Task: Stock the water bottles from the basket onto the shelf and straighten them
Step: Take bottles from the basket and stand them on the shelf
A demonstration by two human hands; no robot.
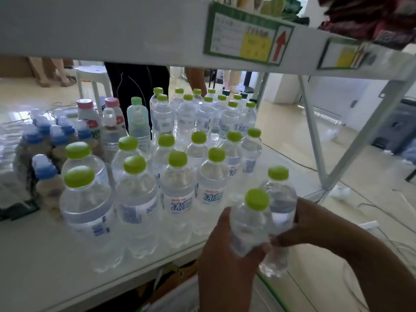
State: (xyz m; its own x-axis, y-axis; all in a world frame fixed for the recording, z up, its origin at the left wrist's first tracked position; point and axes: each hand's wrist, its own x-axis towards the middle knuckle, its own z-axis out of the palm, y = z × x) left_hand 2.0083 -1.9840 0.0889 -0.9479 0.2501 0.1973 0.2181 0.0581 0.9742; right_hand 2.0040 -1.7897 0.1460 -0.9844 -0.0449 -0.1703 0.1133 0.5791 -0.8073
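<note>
Water bottles, two of them, clear plastic with lime-green caps, are held up at the front right edge of the white shelf, just off its lip. The nearer water bottle sits in the left hand, whose grip is wrapped round its lower body, thumb on the near side. The farther water bottle stands just behind and to the right, touching the first; the right hand has its fingers curled round its far side, a closed grip on the bottle. Both bottles are close to upright, tilted slightly toward the shelf.

On the shelf stand rows of matching green-capped bottles, reaching from the front to the back, some labels turned forward with blue lettering, others turned aside. To their left are small blue-capped bottles of pale drink, and behind those two pink-capped bottles and one pale-green-capped bottle. The upper shelf edge carries a green-bordered price tag with a red arrow. Below the hands a green rim shows, perhaps the basket; I cannot tell.
</note>
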